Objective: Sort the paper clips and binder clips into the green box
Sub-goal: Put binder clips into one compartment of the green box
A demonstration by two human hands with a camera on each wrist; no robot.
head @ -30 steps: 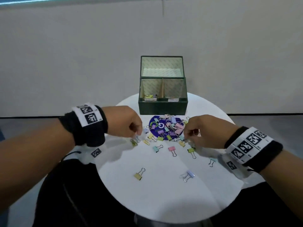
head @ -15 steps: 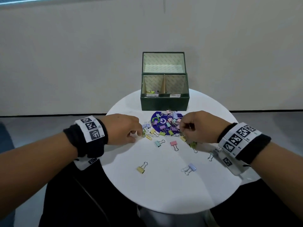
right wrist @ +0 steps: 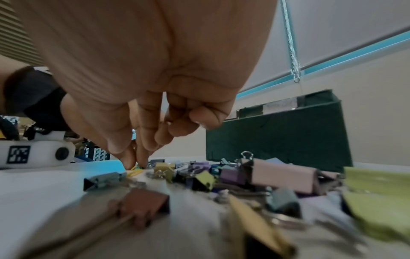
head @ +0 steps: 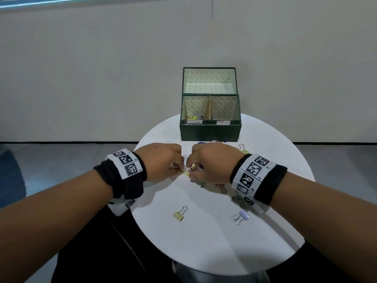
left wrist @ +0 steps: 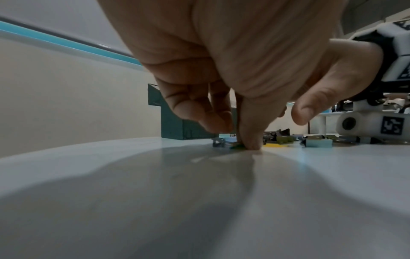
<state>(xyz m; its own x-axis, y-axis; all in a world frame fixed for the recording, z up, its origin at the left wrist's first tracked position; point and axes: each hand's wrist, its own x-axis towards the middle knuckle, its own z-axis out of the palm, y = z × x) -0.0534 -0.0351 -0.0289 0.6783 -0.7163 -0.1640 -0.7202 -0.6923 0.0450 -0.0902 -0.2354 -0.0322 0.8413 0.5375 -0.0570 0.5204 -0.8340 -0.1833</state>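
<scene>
Both hands are bunched together mid-table, the left hand (head: 161, 162) and right hand (head: 212, 163) fingertip to fingertip over a small yellow clip (head: 186, 173). The green box (head: 210, 130) sits open at the far edge of the white table (head: 204, 248), a few clips in its left compartment. Nearer, a yellow binder clip (head: 180, 213) and a lilac binder clip (head: 240, 217) lie well apart.

Round white table (head: 204, 252), plain pale wall (head: 91, 78), grey floor (head: 61, 160)

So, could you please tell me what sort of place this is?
Probably an office or lab room set up for recording: a small round white table, a plain wall with a roller blind chain, and desks blurred behind.
</scene>
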